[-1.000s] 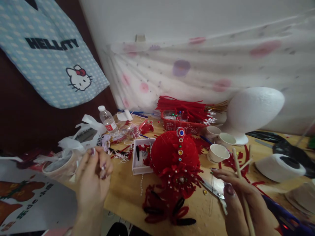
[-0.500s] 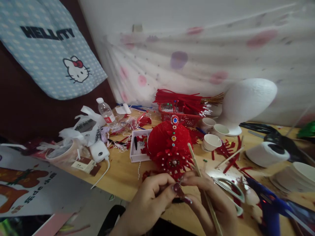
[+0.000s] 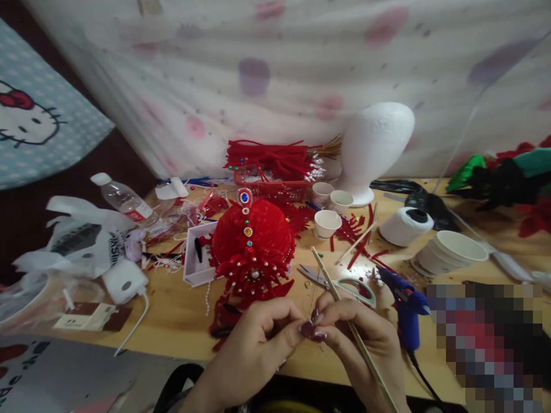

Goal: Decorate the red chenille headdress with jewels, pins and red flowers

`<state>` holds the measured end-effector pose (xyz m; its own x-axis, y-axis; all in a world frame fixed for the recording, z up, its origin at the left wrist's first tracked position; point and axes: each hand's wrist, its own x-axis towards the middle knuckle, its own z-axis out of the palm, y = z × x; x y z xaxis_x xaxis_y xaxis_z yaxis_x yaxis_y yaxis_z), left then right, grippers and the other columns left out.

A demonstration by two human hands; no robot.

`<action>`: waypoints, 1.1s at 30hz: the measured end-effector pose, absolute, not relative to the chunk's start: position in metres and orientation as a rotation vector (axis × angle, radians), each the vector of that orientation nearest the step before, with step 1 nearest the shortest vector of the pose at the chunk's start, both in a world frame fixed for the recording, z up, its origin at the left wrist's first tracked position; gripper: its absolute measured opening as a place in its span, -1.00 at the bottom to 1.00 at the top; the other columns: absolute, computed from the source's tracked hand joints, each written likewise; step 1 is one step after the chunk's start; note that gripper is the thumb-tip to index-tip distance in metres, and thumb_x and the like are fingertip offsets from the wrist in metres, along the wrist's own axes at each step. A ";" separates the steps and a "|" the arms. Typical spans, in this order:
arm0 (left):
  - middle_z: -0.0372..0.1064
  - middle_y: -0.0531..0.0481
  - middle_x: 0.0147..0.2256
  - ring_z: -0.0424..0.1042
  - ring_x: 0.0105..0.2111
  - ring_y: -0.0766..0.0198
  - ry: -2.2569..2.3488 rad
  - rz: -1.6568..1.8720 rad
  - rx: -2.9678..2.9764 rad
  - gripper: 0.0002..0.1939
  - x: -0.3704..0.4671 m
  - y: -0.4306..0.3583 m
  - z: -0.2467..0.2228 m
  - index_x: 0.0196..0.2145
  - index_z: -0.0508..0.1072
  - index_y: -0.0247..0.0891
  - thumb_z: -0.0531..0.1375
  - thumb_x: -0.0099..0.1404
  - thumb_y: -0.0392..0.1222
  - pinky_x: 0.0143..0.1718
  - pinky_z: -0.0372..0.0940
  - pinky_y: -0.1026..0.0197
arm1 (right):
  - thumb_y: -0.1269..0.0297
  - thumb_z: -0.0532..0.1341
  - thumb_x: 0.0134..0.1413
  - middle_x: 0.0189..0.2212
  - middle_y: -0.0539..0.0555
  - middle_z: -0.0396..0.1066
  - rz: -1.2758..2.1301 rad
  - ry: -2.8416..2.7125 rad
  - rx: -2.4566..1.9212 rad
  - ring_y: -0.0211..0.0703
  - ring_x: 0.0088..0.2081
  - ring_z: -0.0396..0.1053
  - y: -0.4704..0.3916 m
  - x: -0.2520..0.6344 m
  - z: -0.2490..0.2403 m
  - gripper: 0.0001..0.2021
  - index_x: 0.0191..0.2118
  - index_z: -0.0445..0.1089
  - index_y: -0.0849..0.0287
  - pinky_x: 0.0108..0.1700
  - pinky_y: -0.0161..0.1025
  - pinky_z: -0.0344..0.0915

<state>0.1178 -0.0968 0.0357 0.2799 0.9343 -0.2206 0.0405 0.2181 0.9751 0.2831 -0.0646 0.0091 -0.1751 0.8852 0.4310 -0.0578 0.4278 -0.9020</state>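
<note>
My left hand [image 3: 264, 341] and my right hand [image 3: 365, 335] meet fingertip to fingertip above the table's near edge. Both are closed in a pinch, and whatever is between the fingertips is too small or hidden to name. A thin wooden stick [image 3: 326, 274] rests across my right hand, held slantwise between its fingers. Just beyond my hands stands a round red velvet headpiece [image 3: 253, 229]. A pearl-tipped red flower [image 3: 255, 274] is on its front, with a column of coloured gems above. Scissors [image 3: 355, 289] lie past my right fingers.
A blue glue gun [image 3: 404, 307] stands to the right, near a thread cone [image 3: 407, 226] and paper cups [image 3: 328, 223]. Behind are a red basket [image 3: 275, 192] and a white foam head [image 3: 374, 149]. A white box [image 3: 196, 252], charger [image 3: 124, 281] and bottle [image 3: 127, 201] are left.
The view has swung to the right, so the table's things sit farther left. My hands remain joined at the fingertips, and the stick is still in my right hand.
</note>
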 end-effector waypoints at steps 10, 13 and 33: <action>0.05 0.21 -0.61 0.00 -0.61 0.45 1.026 0.749 1.102 -0.57 0.130 -0.072 0.029 -0.47 0.36 -0.26 0.17 0.31 0.18 -0.61 -0.08 0.35 | 0.23 0.30 0.20 -0.46 -0.03 0.35 1.012 -1.562 -0.726 -0.27 -0.41 0.33 -0.055 0.301 -0.003 -0.85 -0.39 0.42 0.10 -0.38 -0.33 0.26; 0.04 0.23 -0.64 -0.04 -0.65 0.47 0.961 0.770 0.990 -0.57 0.132 -0.070 0.024 -0.45 0.37 -0.26 0.19 0.29 0.18 -0.64 -0.11 0.36 | 0.24 0.29 0.21 -0.43 -0.04 0.35 1.050 -1.520 -0.722 -0.27 -0.38 0.33 -0.054 0.301 -0.008 -0.88 -0.35 0.40 0.09 -0.35 -0.32 0.26; 0.06 0.22 -0.64 0.03 -0.61 0.43 1.028 0.940 0.966 -0.60 0.143 -0.065 0.018 -0.25 0.42 -0.25 0.07 0.39 0.16 -0.54 0.00 0.34 | 0.33 0.17 0.31 -0.30 -0.03 0.46 1.098 -1.372 -0.737 -0.31 -0.20 0.43 -0.040 0.299 -0.020 -0.85 -0.20 0.49 0.00 -0.13 -0.41 0.37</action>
